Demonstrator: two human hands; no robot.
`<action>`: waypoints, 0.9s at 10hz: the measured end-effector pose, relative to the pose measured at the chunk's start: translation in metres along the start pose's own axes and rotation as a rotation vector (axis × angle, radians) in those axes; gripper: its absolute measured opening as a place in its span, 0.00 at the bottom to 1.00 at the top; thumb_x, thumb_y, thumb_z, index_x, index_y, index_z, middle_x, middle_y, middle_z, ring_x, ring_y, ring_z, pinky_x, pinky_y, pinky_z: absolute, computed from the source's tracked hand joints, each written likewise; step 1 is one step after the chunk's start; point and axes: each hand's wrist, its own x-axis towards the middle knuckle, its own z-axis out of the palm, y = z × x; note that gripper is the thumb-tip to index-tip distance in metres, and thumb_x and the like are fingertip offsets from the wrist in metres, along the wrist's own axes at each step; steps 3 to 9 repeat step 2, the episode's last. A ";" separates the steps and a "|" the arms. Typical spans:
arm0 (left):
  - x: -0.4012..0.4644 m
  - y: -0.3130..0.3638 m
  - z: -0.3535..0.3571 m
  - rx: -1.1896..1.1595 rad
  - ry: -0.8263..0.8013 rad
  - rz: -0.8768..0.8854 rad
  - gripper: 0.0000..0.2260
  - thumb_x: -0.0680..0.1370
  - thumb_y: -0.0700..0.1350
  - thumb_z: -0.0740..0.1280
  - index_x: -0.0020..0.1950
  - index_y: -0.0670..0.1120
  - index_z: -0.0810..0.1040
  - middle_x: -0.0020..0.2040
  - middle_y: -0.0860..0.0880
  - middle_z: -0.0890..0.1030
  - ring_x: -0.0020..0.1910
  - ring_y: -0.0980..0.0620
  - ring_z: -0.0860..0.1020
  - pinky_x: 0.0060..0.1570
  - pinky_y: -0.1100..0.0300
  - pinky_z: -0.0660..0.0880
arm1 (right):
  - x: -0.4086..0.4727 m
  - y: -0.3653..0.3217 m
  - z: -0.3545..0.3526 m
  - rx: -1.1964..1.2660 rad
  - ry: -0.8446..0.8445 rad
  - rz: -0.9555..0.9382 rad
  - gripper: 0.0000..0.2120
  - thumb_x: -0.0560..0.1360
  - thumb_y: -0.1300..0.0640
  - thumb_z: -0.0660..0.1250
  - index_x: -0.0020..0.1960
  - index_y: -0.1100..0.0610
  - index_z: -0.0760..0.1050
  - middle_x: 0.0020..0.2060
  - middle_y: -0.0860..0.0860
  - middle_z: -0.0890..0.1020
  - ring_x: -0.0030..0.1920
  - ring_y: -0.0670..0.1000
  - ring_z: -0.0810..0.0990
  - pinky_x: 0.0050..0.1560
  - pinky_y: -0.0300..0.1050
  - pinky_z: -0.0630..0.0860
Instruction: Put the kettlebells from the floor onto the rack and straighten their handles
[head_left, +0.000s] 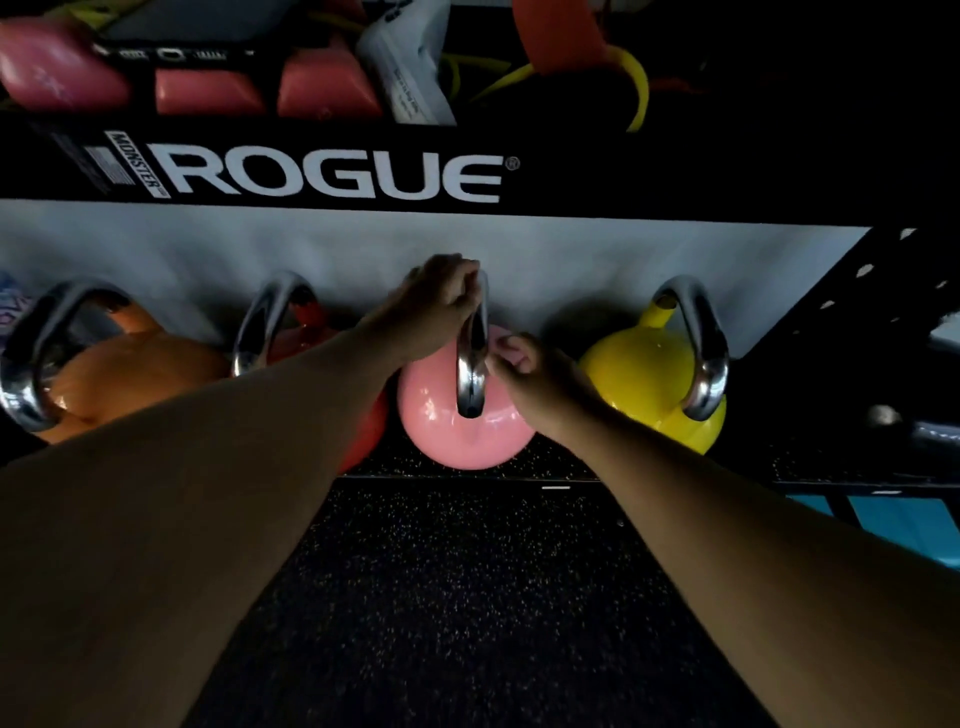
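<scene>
A pink kettlebell (441, 415) with a chrome handle (474, 374) stands in the middle of the lower rack shelf (561, 470). My left hand (436, 306) is closed around the top of that handle. My right hand (524, 369) touches the handle's right side with curled fingers, resting against the pink body. An orange kettlebell (130, 374) stands at the far left, a red kettlebell (306, 332) sits partly hidden behind my left forearm, and a yellow kettlebell (639, 379) stands to the right. All handles point roughly toward me.
The rack's upper beam (337, 171) reads ROGUE and overhangs the shelf. Above it lie pink and orange weights, yellow bands and a white object. Speckled black rubber floor (467, 597) stretches below. A dark upright with holes (883, 291) stands at right, and a blue thing (893, 525) below it.
</scene>
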 end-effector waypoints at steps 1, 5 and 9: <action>-0.017 0.027 -0.018 0.209 -0.079 0.171 0.18 0.73 0.43 0.69 0.63 0.47 0.78 0.64 0.44 0.77 0.65 0.44 0.74 0.64 0.49 0.69 | -0.017 0.021 -0.038 -0.305 0.066 -0.058 0.14 0.74 0.52 0.66 0.58 0.53 0.77 0.57 0.54 0.82 0.59 0.58 0.78 0.57 0.48 0.75; -0.034 0.051 -0.024 0.278 -0.196 0.182 0.16 0.72 0.42 0.70 0.60 0.48 0.79 0.55 0.45 0.81 0.55 0.44 0.79 0.56 0.51 0.73 | -0.032 0.028 -0.061 -0.433 0.104 -0.084 0.11 0.72 0.53 0.66 0.55 0.52 0.77 0.53 0.54 0.82 0.58 0.60 0.77 0.56 0.51 0.75; -0.034 0.051 -0.024 0.278 -0.196 0.182 0.16 0.72 0.42 0.70 0.60 0.48 0.79 0.55 0.45 0.81 0.55 0.44 0.79 0.56 0.51 0.73 | -0.032 0.028 -0.061 -0.433 0.104 -0.084 0.11 0.72 0.53 0.66 0.55 0.52 0.77 0.53 0.54 0.82 0.58 0.60 0.77 0.56 0.51 0.75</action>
